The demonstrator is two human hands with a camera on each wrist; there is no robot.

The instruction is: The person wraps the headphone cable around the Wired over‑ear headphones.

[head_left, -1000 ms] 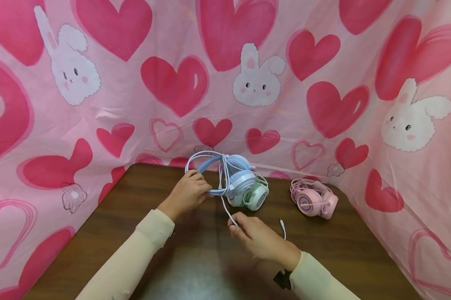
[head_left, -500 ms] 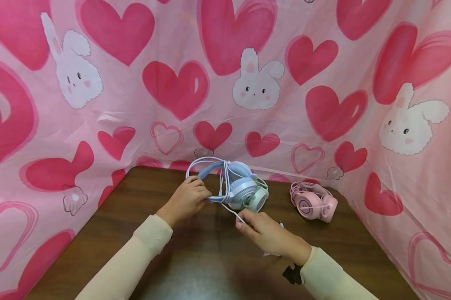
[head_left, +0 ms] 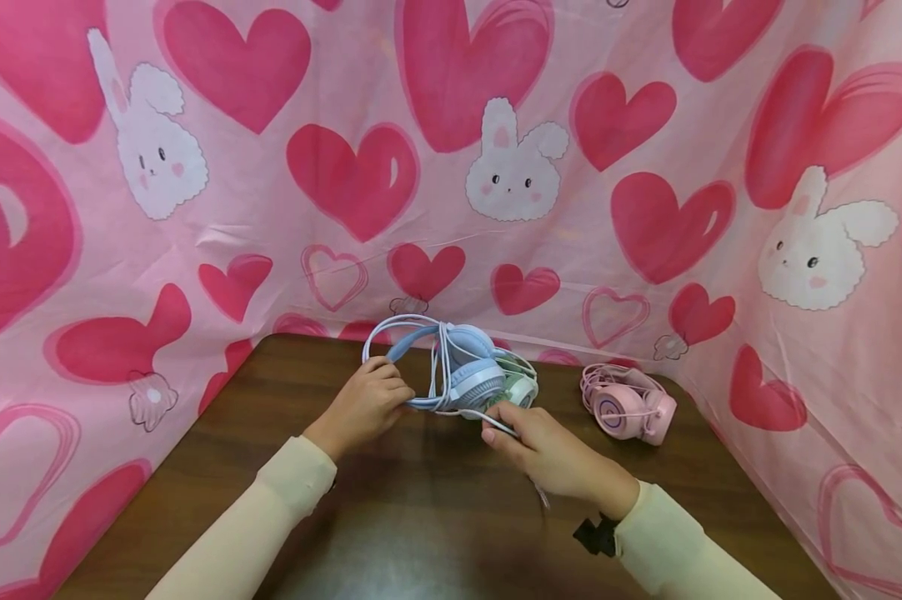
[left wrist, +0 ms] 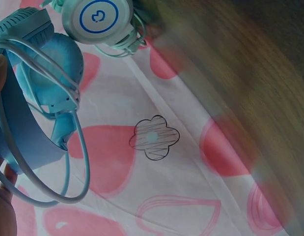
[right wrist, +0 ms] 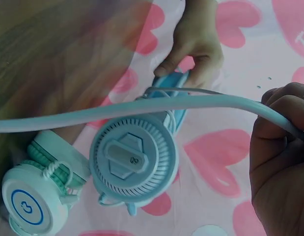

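Observation:
Blue headphones [head_left: 475, 382] are held up over the table by my left hand [head_left: 364, 408], which grips them at the headband [left wrist: 24, 128]. A pale cable is wrapped in several loops around the headband and beside the ear cups. My right hand [head_left: 556, 457] pinches a stretch of that cable [right wrist: 191, 103], drawn out to the right from the headphones. A loose cable end [head_left: 543, 497] hangs below the right hand. In the right wrist view one ribbed ear cup [right wrist: 134, 157] faces the camera.
White and green headphones [head_left: 524, 388] rest on the table just behind the blue pair, partly hidden by it. Pink headphones [head_left: 625, 407] with a bundled cable lie farther right. A pink heart-and-rabbit cloth [head_left: 451, 208] hangs around the back and sides of the brown table [head_left: 421, 517].
My right hand has moved to the right, drawing the cable flatter and more sideways. The blue headphones have shifted slightly left with my left hand. The cable's loose end has swung down.

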